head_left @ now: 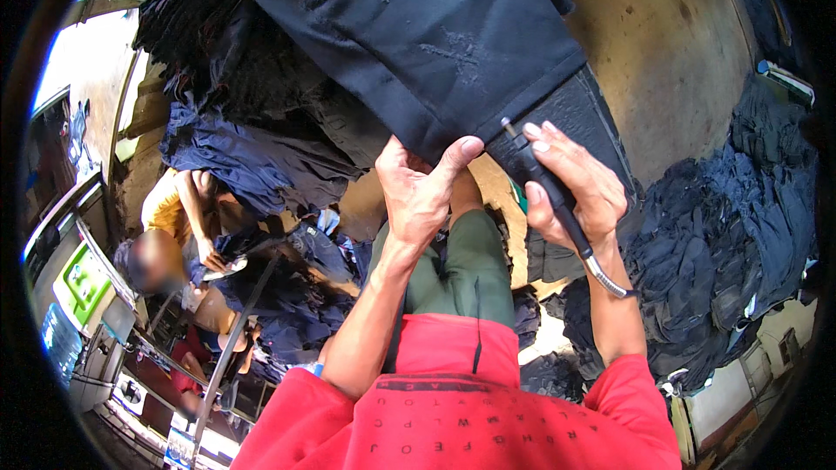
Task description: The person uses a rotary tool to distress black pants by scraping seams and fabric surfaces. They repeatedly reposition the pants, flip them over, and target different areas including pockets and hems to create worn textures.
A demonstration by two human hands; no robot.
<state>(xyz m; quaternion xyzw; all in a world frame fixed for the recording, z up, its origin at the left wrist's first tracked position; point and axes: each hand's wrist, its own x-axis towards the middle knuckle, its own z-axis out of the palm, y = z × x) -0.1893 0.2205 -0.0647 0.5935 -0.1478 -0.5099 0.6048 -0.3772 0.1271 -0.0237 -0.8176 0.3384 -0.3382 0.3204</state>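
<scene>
A dark denim trouser leg [383, 52] is stretched over a flat black board [592, 122], its hem toward me. Frayed, scuffed patches show on the cloth. My left hand [418, 196] is closed on the hem, thumb outward and the other fingers partly hidden by the cloth. In my right hand [583, 183] is a slim black rotary tool handpiece [555, 187], held like a pen. Its small metal tip lies close to the hem's right corner; whether it touches the cloth I cannot tell. A metal-sheathed cable [605, 278] runs from its back end along my wrist.
Heaps of dark trousers lie at the left [252, 152] and right [705, 235]. A worn wooden panel [666, 43] stands at the upper right. Another person in a yellow shirt [165, 209] bends over dark garments at the left, near a green tray [83, 283].
</scene>
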